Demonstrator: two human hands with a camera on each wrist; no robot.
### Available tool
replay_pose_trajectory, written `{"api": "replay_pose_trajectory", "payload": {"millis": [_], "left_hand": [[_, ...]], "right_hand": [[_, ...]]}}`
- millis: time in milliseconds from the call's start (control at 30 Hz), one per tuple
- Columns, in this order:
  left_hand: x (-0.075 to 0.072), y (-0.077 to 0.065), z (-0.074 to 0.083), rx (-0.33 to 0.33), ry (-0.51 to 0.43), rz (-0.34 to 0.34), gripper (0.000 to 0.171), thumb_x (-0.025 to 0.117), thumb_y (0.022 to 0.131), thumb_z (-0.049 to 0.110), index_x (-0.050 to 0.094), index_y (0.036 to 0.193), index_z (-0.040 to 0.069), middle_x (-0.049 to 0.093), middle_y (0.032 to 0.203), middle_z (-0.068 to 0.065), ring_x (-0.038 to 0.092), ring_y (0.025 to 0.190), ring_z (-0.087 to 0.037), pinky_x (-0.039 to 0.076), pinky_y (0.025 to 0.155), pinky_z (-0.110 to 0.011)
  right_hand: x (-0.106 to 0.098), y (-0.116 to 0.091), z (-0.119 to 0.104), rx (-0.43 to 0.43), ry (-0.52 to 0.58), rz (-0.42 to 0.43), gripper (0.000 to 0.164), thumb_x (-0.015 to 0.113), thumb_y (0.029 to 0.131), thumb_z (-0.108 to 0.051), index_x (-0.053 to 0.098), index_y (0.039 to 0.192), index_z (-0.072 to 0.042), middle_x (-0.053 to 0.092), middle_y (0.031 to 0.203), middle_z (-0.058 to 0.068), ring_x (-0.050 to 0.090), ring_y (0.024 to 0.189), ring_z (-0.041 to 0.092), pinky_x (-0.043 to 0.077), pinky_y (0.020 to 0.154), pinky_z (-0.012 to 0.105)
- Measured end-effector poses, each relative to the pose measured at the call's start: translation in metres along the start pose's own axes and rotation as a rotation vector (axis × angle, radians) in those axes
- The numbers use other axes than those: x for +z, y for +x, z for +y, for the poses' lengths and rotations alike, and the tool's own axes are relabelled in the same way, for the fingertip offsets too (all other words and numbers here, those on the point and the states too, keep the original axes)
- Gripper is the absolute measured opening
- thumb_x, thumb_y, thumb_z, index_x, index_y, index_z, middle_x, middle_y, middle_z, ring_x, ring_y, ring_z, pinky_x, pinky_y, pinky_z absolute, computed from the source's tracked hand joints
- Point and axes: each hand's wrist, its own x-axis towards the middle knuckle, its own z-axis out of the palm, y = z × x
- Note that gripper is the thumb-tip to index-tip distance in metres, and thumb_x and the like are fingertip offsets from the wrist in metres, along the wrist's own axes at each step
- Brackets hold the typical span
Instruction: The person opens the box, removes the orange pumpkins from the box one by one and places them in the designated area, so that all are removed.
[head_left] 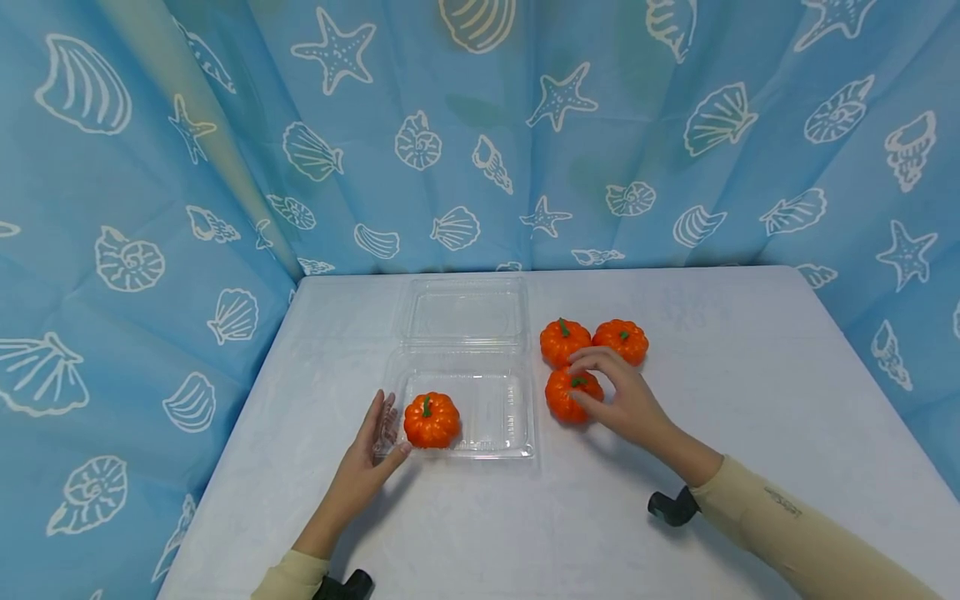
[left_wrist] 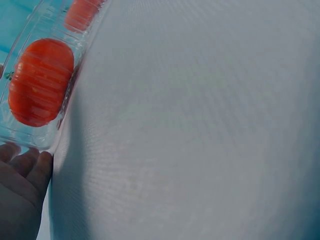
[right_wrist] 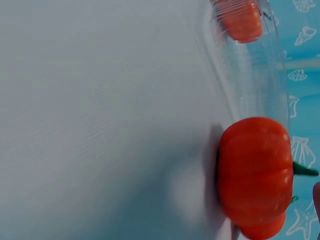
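Note:
A clear plastic clamshell box lies with its lid folded back on the table. Inside its left part sits an orange toy pumpkin with a green stem. My left hand is at the box's left front corner, fingers extended and thumb apart; in the left wrist view the fingertips are right at the box wall. To the right of the box, my right hand arches over the nearest loose pumpkin, thumb and fingers spread. In the right wrist view this pumpkin stands upright, with a fingertip near its stem.
Behind the nearest loose pumpkin sit two more orange pumpkins, one at the left and one at the right. The transparent lid extends toward the table's back edge. A blue curtain with shell prints hangs behind the white table.

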Motion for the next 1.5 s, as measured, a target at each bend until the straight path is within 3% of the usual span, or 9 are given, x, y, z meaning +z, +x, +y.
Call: {"api": "replay_pose_trajectory", "payload": {"millis": [400,767,1167,1500], "left_hand": [[0.0,0.0,0.002,0.004,-0.008,-0.003,0.09,0.07,0.097,0.033,0.014,0.165,0.017,0.029,0.166,-0.005,0.028,0.152,-0.027,0.017,0.121,-0.057],[0.0,0.001,0.002,0.007,-0.007,-0.002,0.091,0.071,0.096,0.03,0.014,0.165,0.015,0.03,0.166,-0.006,0.03,0.151,-0.028,0.018,0.12,-0.058],[0.0,0.0,-0.003,0.003,0.005,0.004,0.093,0.071,0.096,0.035,0.012,0.165,0.016,0.029,0.166,-0.002,0.027,0.152,-0.027,0.017,0.121,-0.058],[0.0,0.001,-0.002,0.0,0.0,-0.002,0.094,0.071,0.096,0.036,0.011,0.165,0.016,0.028,0.166,-0.002,0.026,0.153,-0.026,0.018,0.121,-0.058]], "right_hand": [[0.017,0.037,-0.014,-0.029,0.036,-0.1,0.03,0.078,0.089,-0.012,0.065,0.116,-0.018,0.064,0.12,-0.003,0.06,0.115,0.02,0.054,0.098,0.05],[0.041,0.065,-0.026,0.01,0.089,-0.209,0.027,0.075,0.093,-0.016,0.065,0.118,-0.017,0.063,0.122,-0.003,0.058,0.118,0.017,0.052,0.104,0.044],[0.069,0.088,-0.041,-0.049,0.103,-0.262,0.03,0.076,0.093,-0.015,0.064,0.12,-0.014,0.063,0.122,-0.001,0.061,0.117,0.02,0.052,0.102,0.038],[0.081,0.103,-0.055,-0.02,0.14,-0.453,0.039,0.075,0.093,-0.016,0.062,0.13,-0.013,0.062,0.13,0.006,0.059,0.12,0.026,0.051,0.104,0.038]]}}
